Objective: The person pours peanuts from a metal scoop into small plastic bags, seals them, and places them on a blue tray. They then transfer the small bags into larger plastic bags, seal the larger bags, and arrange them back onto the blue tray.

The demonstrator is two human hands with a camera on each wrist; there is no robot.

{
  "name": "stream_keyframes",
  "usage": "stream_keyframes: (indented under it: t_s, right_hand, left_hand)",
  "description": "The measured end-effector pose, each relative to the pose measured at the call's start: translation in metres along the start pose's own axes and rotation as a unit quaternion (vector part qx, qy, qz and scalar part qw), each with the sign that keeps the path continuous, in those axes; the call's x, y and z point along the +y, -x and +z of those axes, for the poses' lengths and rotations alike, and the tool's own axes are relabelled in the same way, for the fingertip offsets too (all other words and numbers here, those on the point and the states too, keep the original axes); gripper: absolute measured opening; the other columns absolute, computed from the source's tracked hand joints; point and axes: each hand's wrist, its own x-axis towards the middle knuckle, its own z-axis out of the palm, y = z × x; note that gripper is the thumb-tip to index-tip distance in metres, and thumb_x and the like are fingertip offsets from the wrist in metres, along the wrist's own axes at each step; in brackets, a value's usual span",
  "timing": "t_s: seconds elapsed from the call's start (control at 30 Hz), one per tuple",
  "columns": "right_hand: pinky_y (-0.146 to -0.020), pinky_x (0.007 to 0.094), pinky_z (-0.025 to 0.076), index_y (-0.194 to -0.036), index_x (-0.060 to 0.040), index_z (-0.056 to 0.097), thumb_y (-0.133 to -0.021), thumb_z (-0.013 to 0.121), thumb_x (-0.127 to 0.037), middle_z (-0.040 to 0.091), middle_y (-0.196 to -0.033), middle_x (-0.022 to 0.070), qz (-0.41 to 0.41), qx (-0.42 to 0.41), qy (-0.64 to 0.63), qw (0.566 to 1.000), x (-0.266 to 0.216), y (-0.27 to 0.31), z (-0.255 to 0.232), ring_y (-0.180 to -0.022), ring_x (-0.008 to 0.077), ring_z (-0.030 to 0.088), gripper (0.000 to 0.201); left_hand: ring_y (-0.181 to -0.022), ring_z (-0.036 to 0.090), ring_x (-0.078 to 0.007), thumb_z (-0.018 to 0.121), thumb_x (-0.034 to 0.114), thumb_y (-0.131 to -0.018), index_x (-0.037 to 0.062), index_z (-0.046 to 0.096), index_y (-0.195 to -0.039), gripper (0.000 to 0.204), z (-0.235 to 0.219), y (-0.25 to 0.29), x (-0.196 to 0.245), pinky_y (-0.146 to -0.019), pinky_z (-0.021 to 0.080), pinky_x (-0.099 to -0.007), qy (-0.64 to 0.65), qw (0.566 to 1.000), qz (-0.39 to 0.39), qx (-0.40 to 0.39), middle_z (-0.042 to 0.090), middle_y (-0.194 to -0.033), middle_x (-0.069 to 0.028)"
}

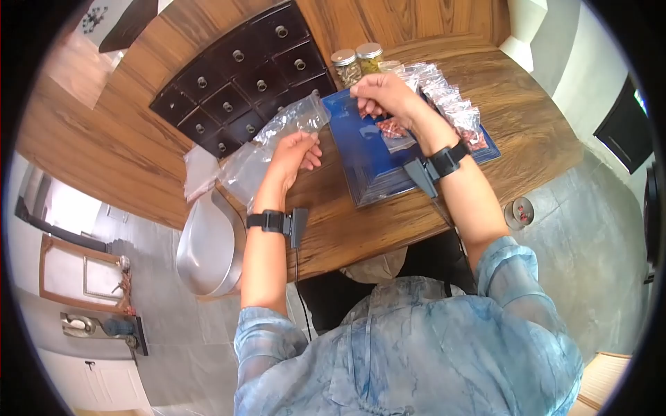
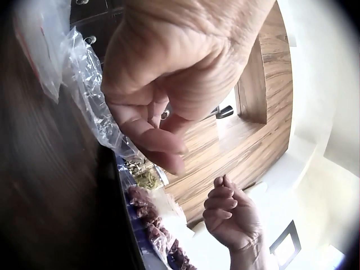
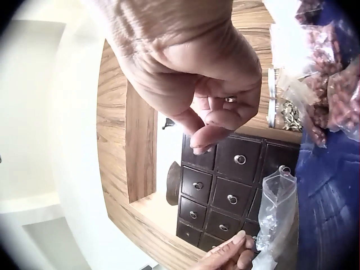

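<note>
My left hand (image 1: 297,154) hovers at the near side of the clear plastic bags (image 1: 291,121), its thumb and forefinger together and the other fingers curled. Nothing shows between those fingertips in the left wrist view. Over the blue board (image 1: 357,156) is my right hand (image 1: 387,96), curled the same way with thumb tip against forefinger and nothing visible in the pinch. Below and beside it lie small clear bags of red dried pieces (image 3: 343,98), several of them in a row along the board's right part. One such bag (image 1: 393,129) lies under the right wrist.
Two lidded jars (image 1: 345,68) stand behind the board. A dark cabinet of small drawers (image 1: 243,87) rises at the back left. Pale flat bags (image 1: 200,172) and a metal scoop-shaped pan (image 1: 208,243) sit at the wooden table's (image 1: 333,236) left edge.
</note>
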Motion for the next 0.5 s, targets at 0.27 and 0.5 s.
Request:
stream_keyframes:
  t_s: [0.27, 0.5]
  right_hand:
    - [-0.039, 0.0173, 0.031, -0.081, -0.0071, 0.063, -0.089, 0.063, -0.019, 0.058, -0.064, -0.0021, 0.047, -0.013, -0.073, 0.996, 0.019, 0.010, 0.002, -0.049, 0.0036, 0.047, 0.014]
    - [-0.041, 0.0161, 0.031, -0.081, -0.0059, 0.063, -0.090, 0.062, -0.019, 0.058, -0.066, -0.0008, 0.082, 0.003, -0.107, 0.991, 0.033, 0.003, -0.007, -0.049, 0.0029, 0.046, 0.016]
  left_hand:
    - [-0.053, 0.057, -0.0107, 0.059, 0.026, -0.092, 0.0068, 0.059, -0.085, 0.020, 0.014, -0.024, -0.029, -0.047, 0.042, -0.0200, 0.067, 0.996, -0.034, -0.039, 0.060, -0.068, -0.0027]
    - [-0.053, 0.056, -0.0090, 0.058, 0.027, -0.093, 0.0083, 0.058, -0.083, 0.021, 0.017, -0.045, -0.036, -0.046, 0.040, -0.0193, 0.161, 0.985, -0.013, -0.069, 0.059, -0.066, 0.0002]
